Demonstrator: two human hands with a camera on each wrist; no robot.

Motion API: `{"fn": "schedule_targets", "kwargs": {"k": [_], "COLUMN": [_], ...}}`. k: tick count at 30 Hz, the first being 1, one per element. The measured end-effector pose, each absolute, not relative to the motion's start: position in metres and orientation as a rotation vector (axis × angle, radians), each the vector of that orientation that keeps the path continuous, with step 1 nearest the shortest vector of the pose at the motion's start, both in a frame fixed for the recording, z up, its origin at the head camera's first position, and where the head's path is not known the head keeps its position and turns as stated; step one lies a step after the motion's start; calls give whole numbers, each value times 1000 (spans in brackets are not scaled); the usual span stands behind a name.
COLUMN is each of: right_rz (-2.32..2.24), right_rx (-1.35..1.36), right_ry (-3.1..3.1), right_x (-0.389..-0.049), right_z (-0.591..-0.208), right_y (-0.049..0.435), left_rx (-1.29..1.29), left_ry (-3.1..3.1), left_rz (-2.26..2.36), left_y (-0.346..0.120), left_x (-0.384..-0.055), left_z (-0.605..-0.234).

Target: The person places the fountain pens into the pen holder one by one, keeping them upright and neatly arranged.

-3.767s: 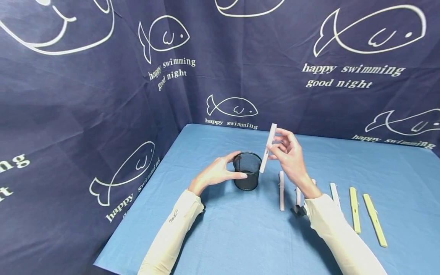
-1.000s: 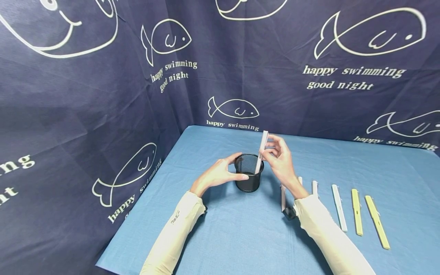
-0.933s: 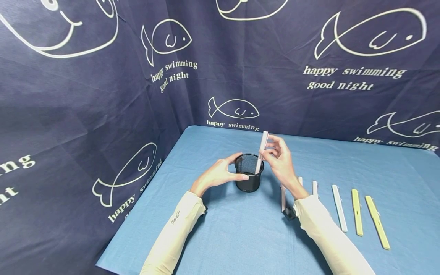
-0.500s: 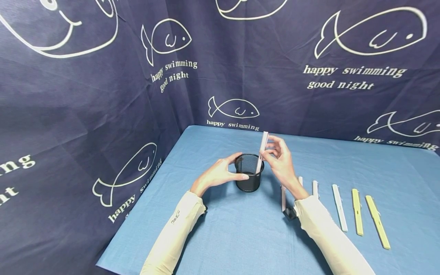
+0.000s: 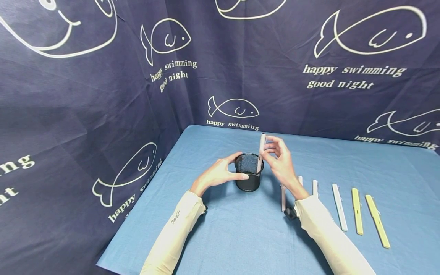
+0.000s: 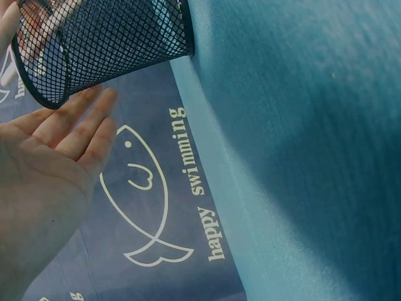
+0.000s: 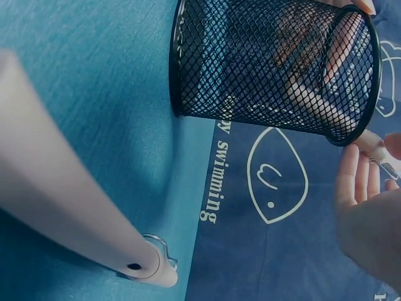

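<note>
A black mesh pen cup (image 5: 248, 183) stands upright on the blue tablecloth. My left hand (image 5: 220, 172) holds it at the rim, thumb across the front and fingers around the far side; in the left wrist view, the straighter fingers lie along the mesh (image 6: 113, 44). Between thumb and fingertips, my right hand (image 5: 280, 158) pinches a pale pink pen (image 5: 262, 143). That pen leans slightly, its lower part inside the cup by the right wall. Seen from the right wrist, the pen shows through the mesh, with its clip near the right hand (image 7: 369, 219).
Right of the cup lies a row of pens: a pale pink pen (image 5: 283, 198) and others partly hidden by the right arm, a light blue pen (image 5: 339, 208), a yellow pen (image 5: 357, 212) and another yellow pen (image 5: 377, 221). A dark printed curtain (image 5: 292, 103) hangs behind the table.
Since the oldest frame, the right hand has brought the pen left and down into the cup. Over the last half second the pen has turned and become more upright. The left hand stays put.
</note>
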State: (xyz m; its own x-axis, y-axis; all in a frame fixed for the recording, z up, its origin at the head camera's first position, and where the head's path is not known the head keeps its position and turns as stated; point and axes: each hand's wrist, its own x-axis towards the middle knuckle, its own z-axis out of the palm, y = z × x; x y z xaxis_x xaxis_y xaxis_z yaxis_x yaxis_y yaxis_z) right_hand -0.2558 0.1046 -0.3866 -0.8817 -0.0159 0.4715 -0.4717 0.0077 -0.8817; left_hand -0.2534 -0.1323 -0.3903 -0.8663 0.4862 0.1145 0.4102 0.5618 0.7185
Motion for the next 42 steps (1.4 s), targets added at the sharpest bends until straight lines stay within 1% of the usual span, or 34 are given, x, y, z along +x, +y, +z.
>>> {"fn": "schedule_targets", "kwargs": {"k": [20, 32, 42], "right_rz": [1966, 1983, 1994], "right_rx": [502, 503, 453], "right_ry": [-1960, -1938, -1947], "right_x": [-253, -249, -244], "right_z": [-387, -383, -381], "right_y": [119, 137, 150], "left_rx": [748, 735, 763], "left_ry": [2660, 2640, 2621], "left_rz": [1213, 1216, 1235], "left_y": [-131, -132, -131], "left_x": [-253, -254, -256], "left_z": [-390, -388, -390]}}
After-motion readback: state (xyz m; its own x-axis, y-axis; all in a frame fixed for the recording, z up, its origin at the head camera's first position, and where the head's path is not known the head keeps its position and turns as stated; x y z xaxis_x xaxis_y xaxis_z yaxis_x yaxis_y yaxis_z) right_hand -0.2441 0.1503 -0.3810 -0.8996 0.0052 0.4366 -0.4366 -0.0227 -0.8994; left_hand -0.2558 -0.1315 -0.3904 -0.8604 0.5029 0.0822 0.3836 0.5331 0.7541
